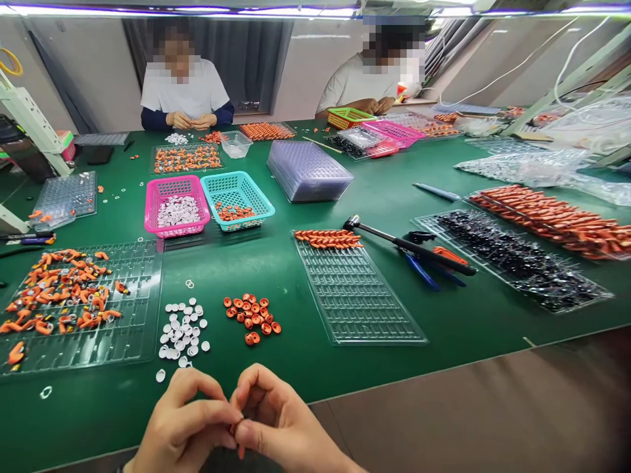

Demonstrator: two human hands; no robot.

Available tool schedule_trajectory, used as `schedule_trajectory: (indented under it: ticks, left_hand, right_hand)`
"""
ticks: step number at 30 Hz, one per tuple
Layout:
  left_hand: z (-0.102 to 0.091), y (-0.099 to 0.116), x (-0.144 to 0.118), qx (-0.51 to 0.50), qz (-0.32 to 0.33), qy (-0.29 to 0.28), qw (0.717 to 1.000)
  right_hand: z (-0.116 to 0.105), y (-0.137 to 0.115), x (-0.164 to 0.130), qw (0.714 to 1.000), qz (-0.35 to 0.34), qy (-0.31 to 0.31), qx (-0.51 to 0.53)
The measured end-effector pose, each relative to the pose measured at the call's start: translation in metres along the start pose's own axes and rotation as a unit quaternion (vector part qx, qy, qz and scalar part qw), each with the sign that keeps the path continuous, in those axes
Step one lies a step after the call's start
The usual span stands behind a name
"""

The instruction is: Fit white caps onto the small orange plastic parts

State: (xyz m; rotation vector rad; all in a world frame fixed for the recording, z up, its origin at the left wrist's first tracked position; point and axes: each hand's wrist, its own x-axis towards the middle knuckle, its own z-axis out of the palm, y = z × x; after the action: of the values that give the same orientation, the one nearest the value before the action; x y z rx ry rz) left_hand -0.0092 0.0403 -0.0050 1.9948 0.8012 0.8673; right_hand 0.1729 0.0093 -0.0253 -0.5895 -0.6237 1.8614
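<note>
Orange bit: a small orange piece [240,450] pokes out below the fingertips at 6 o'clock, right where both hands meet, just past the near table edge.
Left hand: the left hand [185,424] is pinched shut, thumb and fingers pressing in toward the meeting point. Looks like it shares the grip on that piece, though the exact contact is hidden.
Right hand: the right hand [276,420] is curled tight too, fingertips against the left's, closed on the same piece. Held close to the body, probably so tiny parts stay under control.
Loose piles: white discs [181,334] and orange caps [252,318] sit in two separate heaps at 12 o'clock from the hands, within easy reach and unmixed.
Left tray: the clear tray [138,276] at 10 o'clock carries finished-looking orange parts scattered over its left half.
Middle tray: the gridded tray [359,302] at 1 o'clock has one row of orange parts along its far edge, the other slots bare.
Baskets: the pink basket [175,205] holds white discs, the teal basket [236,199] beside it a few orange bits.
Tools: pliers [428,259] lie at 2 o'clock, off the trays.
Others: two people sit across the green table [468,315], hands busy with their own parts.
</note>
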Motion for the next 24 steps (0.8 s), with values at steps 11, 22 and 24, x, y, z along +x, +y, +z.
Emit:
schedule_trajectory:
  ticks: [11,22,24]
  left_hand:
    - [-0.002,0.005,0.005,-0.134,-0.134,0.061,0.980]
    - [0.003,0.006,0.003,-0.216,-0.255,0.104,0.937]
    - [0.005,0.008,0.002,-0.250,-0.278,0.092,0.923]
  right_hand:
    - [-0.006,-0.006,0.001,0.998,0.035,-0.053,-0.010]
    - [0.001,-0.003,0.000,0.999,0.021,-0.003,0.049]
    - [0.000,0.000,0.000,0.997,0.029,0.003,0.072]
